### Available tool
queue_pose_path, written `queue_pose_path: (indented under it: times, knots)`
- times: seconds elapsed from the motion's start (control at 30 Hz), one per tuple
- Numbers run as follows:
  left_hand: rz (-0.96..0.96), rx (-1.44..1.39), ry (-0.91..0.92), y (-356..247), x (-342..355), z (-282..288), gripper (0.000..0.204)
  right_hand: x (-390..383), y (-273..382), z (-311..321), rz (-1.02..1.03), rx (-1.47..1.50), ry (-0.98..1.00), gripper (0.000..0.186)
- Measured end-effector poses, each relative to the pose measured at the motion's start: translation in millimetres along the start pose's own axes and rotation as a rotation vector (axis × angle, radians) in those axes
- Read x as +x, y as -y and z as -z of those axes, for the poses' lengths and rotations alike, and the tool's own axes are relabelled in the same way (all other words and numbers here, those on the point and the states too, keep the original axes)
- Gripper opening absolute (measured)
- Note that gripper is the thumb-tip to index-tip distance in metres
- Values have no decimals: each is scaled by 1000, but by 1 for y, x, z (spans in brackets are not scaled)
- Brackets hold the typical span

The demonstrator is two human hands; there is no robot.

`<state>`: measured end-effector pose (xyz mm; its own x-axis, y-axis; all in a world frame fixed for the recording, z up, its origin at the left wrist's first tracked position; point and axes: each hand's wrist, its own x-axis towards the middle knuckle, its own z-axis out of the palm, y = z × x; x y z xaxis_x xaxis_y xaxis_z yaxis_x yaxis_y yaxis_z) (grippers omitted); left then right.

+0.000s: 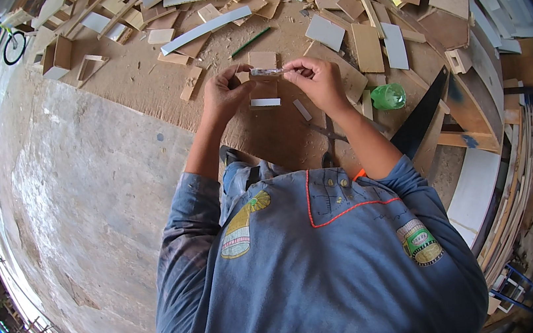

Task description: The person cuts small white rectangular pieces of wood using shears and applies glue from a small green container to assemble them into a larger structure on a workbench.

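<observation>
A small slim tube [266, 71], clear and whitish with printing on it, is held level between my two hands. The fingers of my left hand [225, 93] are pinched at its left end. At the other end, the thumb and fingertips of my right hand [317, 79] close on the narrow tip. Just beyond and under the tube lies a small brown board [262, 59], partly hidden by it. Nearer to me are a short white strip [265, 103] and a thinner pale strip [302, 110].
Wood offcuts [368, 47] and small box pieces [58, 55] cover the far side of the dusty work surface. A green pencil [250, 43] lies past my hands. To the right are a green plastic cup-like container [389, 97] and a dark saw blade [423, 114]. Concrete floor [98, 207] extends left.
</observation>
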<state>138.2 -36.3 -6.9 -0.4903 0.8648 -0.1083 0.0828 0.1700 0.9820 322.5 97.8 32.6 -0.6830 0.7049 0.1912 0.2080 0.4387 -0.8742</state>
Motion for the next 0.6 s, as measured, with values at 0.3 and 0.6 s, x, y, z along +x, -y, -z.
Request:
queue_pose_path:
  times: [0.3,0.6]
  knots:
    - [28,45,-50,-7,-1,-5,27,-1,2,-4,75,9,-63,14]
    - [46,67,-85,-2,0,-8,25,-2,3,-9,153,-6,-100,14]
